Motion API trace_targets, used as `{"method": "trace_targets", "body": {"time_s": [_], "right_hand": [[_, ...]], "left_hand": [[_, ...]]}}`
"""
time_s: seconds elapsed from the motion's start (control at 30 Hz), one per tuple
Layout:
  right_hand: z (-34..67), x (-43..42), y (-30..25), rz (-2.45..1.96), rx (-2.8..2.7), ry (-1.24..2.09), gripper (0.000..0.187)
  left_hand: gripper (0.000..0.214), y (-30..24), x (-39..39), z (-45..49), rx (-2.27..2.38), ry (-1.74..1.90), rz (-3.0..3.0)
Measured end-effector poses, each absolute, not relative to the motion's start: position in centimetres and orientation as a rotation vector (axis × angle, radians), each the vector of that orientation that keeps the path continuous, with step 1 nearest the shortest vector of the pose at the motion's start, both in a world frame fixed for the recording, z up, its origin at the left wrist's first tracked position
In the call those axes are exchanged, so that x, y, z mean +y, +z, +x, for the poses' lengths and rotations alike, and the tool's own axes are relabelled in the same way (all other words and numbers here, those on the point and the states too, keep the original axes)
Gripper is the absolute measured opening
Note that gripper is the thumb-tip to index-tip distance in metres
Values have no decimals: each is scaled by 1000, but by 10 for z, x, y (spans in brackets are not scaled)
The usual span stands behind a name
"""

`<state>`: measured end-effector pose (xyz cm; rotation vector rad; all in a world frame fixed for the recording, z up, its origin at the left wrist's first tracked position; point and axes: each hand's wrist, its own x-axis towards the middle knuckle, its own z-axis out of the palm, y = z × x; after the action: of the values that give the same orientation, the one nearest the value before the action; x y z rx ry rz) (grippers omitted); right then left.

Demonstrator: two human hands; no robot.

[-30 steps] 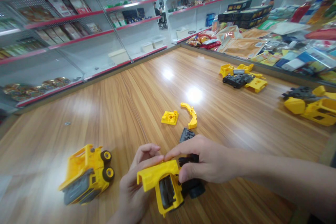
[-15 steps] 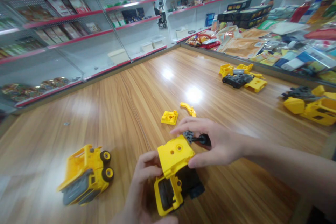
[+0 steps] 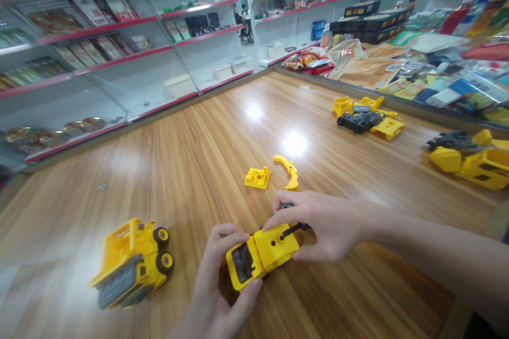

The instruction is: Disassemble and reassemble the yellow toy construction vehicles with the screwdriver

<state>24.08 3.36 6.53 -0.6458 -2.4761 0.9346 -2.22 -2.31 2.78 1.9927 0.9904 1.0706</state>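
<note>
A yellow toy truck (image 3: 274, 248) with a dark-windowed cab lies on the table between my two hands. My left hand (image 3: 222, 270) is closed around the cab end, thumb at the near side and fingers at the far side. The fingers of my right hand (image 3: 314, 225) grip the flat yellow rear deck, which has two round holes and now meets the cab. A thin black rod (image 3: 294, 230) shows under the right palm, its tip by one hole. A grey part (image 3: 287, 205) is partly hidden behind the right fingers.
Beyond my hands lie a yellow base piece (image 3: 257, 178) and a curved yellow arm (image 3: 290, 170). A yellow toy dump truck (image 3: 131, 265) rests at left. Disassembled toy parts (image 3: 368, 119) and more yellow pieces (image 3: 473, 161) lie at right. Packaged goods (image 3: 369, 66) border the table.
The raised, tilted yellow deck has come down level against the cab. The truck now sits flatter, and my right hand has moved slightly downward with the deck, uncovering the curved arm.
</note>
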Motion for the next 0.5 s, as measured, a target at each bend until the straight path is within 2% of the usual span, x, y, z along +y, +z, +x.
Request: {"method": "trace_targets", "body": {"time_s": [0.1,0.33,0.5], "right_hand": [[241,33,66,-646,-2485,909,51],[238,30,63,-624,-2485,925,52],[236,27,63,-633,-2476,923,50]], "left_hand": [[47,29,-21,-23,981,999,2093],[31,42,-19,-20,854,979,2250],[30,48,-18,-17,777,948,2326]]}}
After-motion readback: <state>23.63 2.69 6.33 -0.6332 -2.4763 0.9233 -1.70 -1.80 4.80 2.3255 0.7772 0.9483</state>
